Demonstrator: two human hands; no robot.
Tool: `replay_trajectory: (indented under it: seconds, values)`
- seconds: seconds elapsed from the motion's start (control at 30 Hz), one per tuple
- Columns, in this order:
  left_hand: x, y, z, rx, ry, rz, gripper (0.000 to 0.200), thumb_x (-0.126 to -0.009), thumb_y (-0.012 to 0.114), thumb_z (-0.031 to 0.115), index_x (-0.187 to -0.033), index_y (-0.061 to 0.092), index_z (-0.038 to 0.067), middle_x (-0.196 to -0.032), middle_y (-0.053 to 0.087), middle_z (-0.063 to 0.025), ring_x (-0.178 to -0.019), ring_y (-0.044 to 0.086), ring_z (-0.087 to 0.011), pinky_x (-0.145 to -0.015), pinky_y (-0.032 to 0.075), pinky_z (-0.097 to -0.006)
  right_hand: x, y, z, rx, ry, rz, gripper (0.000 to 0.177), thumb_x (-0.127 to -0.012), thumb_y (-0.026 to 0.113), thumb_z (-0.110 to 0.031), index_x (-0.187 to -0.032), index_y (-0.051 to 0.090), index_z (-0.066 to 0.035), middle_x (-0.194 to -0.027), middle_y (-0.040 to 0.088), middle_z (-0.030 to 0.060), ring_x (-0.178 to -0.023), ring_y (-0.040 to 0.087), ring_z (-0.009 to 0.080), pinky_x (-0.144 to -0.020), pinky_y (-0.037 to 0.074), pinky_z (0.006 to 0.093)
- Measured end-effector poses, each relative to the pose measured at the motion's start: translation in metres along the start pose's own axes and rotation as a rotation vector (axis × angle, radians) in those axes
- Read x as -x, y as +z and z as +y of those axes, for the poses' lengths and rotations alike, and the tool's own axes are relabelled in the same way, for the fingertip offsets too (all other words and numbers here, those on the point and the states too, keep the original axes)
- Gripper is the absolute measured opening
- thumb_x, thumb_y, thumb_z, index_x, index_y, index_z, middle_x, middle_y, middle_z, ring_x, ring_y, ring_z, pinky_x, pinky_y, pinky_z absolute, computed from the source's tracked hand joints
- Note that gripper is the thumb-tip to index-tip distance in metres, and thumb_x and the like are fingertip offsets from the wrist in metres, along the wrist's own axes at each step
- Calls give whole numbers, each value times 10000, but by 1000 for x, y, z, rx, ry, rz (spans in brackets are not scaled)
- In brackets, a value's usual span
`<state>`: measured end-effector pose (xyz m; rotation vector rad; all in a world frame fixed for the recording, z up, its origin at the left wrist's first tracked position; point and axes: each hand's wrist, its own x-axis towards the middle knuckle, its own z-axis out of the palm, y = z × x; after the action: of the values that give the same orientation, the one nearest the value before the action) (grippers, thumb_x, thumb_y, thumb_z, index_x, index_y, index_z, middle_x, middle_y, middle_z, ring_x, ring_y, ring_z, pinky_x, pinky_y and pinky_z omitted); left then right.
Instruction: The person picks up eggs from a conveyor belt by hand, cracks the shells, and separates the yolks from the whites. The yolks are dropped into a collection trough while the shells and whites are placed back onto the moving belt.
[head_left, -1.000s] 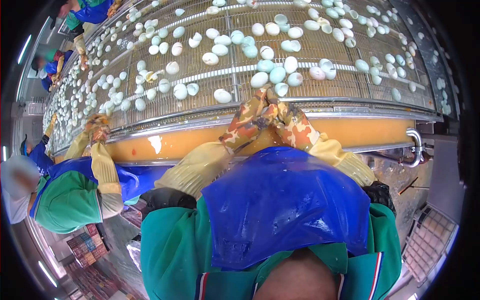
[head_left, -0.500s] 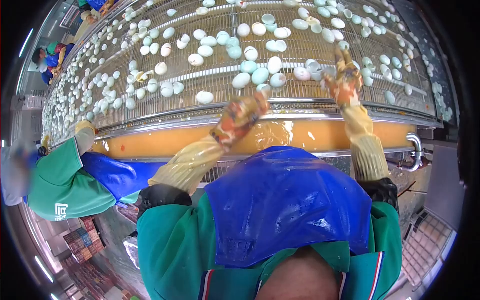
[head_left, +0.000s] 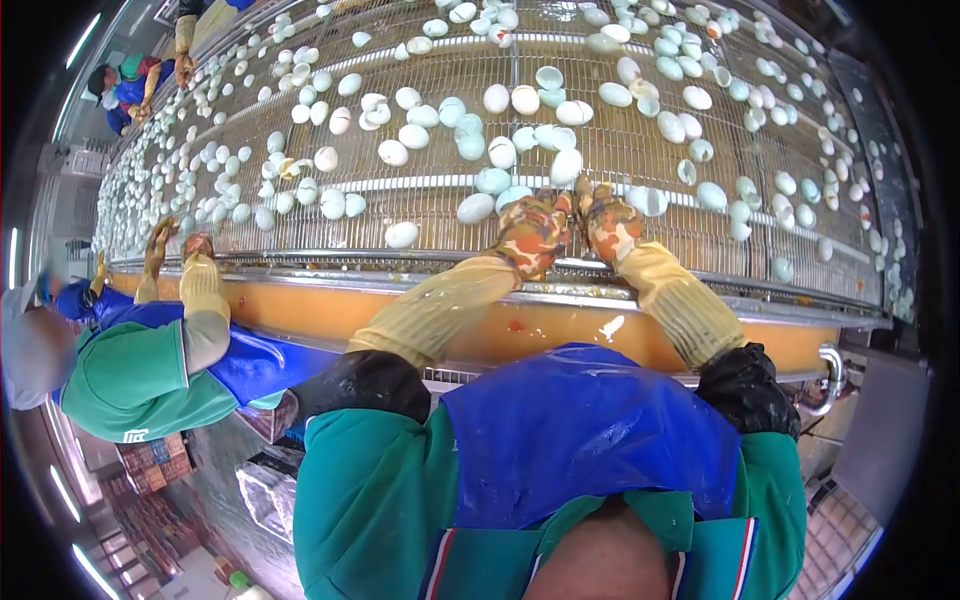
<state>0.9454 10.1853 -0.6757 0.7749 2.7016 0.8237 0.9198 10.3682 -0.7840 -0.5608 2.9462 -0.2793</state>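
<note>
The left arm and right arm reach forward, angled inward; the gloved left grip sits close beside the gloved right grip, backs up.

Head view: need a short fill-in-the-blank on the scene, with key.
The glove on the left hand has a ____ pattern.
The person's apron is ____.
The long strip of liquid in front of it is ____.
The hand nearer the curved pipe is the person's ____ one.

Missing words: camouflage; blue; orange; right.
</note>
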Motion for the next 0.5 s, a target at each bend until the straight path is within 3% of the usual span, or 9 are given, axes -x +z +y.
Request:
replay_trajectory:
  seconds: [0.17,0.27,0.3,0.4,0.47,0.5]
  values:
    - [-31,35,-12,-119,-55,-20,360,-859,517,236,-1153,509,29,-976,612,-131,-888,589,-255,-749,474,-365,-16,12,19,-105,0,-81,374,-895,384,-249,-1215,481,-81,-1052,613,114,-949,595,265,-820,471,350]
    - [-38,41,-17,-101,-103,8,338,-863,491,224,-1138,518,30,-954,621,-127,-875,596,-268,-747,474,-374,-2,-35,-1,13,-82,168,338,-884,410,-249,-1145,542,-82,-1002,616,139,-891,609,282,-765,483,366]
    - [-36,39,-17,-70,-114,24,332,-864,483,220,-1133,521,30,-947,624,-126,-870,598,-272,-747,474,-377,-1,-21,8,-106,-175,330,305,-882,415,-236,-1079,585,-76,-903,621,146,-836,617,296,-722,488,384]
    - [-21,17,1,99,-70,88,324,-867,463,209,-1130,520,29,-937,637,-134,-852,610,-297,-742,473,-392,26,-81,19,441,-353,-173,267,-888,466,-236,-1070,591,-86,-854,629,125,-786,618,247,-675,492,390]
    - [-3,-10,39,59,2,58,364,-875,471,204,-1193,484,27,-959,650,-136,-839,621,-314,-734,474,-400,68,-106,24,-935,-119,34,282,-894,572,-218,-1132,570,-67,-816,613,15,-705,545,104,-542,438,261]
    - [6,-11,50,248,-52,-28,390,-881,492,210,-1231,460,42,-1012,632,-134,-879,609,-275,-754,468,-376,95,-129,18,-1215,38,-64,283,-902,551,-206,-1148,572,-68,-834,620,19,-729,552,124,-590,453,287]
